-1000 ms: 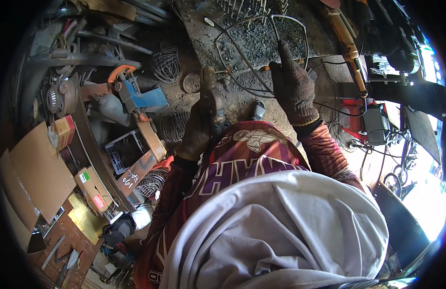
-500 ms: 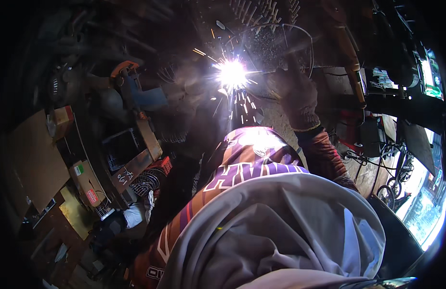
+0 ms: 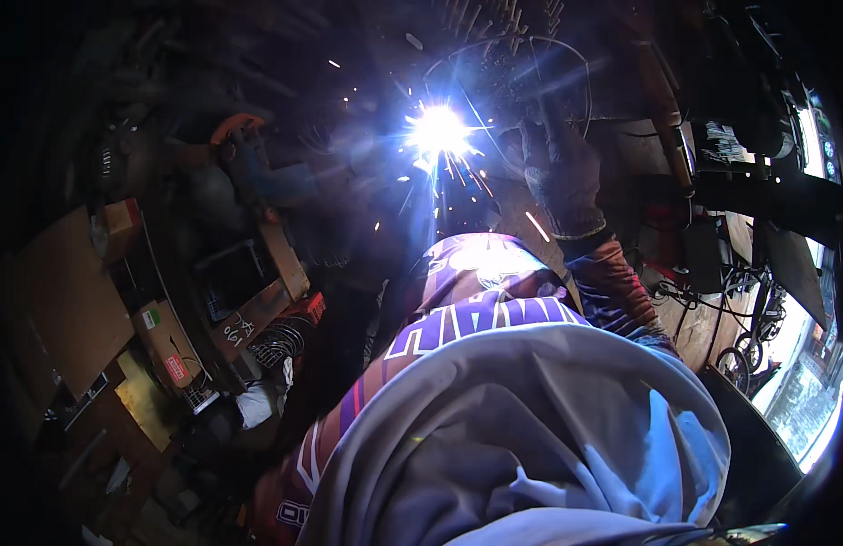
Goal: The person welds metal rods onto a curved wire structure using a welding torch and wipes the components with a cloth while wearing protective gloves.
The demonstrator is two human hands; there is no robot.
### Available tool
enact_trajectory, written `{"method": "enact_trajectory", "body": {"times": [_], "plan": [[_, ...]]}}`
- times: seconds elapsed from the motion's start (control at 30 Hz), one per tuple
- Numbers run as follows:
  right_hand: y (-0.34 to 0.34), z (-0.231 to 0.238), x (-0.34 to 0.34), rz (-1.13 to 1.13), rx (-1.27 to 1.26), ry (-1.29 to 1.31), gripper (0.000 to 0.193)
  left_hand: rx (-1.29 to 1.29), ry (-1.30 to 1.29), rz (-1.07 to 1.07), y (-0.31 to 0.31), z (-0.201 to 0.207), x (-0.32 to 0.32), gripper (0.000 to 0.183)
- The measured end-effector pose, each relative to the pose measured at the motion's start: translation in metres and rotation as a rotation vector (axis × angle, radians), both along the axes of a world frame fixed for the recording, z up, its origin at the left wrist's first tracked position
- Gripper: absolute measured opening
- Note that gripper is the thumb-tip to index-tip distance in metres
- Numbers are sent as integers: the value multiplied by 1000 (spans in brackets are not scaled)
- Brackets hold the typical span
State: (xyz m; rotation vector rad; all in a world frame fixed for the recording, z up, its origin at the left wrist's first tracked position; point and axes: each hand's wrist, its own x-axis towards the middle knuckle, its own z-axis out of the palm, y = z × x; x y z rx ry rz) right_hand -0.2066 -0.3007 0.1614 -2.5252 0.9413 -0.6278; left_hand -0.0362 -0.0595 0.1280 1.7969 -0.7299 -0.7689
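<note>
A blinding welding arc (image 3: 440,132) burns ahead of my body and throws sparks downward and to the sides. The metal beneath it is lost in glare. Just right of the arc is my right hand (image 3: 570,187) in a knitted work glove, its fingers curled around something dark that I cannot make out. A thin curved wire or cable (image 3: 588,80) loops above that hand. Left of the glare, a dim blurred shape looks like my left hand (image 3: 350,156); its fingers and anything in them are hidden by darkness.
An angle grinder (image 3: 258,168) with an orange guard lies at the left. Nearer are cardboard boxes (image 3: 162,341), a coil of wire (image 3: 276,341) and a large cardboard sheet (image 3: 71,291). Metal rods (image 3: 724,144) and a wheeled frame (image 3: 736,364) stand at the right.
The arc sits slightly higher and looks bluer, with a different spread of sparks. My right hand has shifted only a little. The surroundings left of the arc appear darker.
</note>
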Motion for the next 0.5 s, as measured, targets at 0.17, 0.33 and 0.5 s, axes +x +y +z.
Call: {"method": "enact_trajectory", "body": {"times": [0.17,0.33,0.5], "plan": [[5,25,16,-129,-55,117,63,-78,226,173,6,4,12,36],[3,16,7,-88,-21,24,65,-227,437,166,8,3,14,34],[1,15,8,-88,-49,25,64,-14,-477,-38,13,-24,17,32]]}}
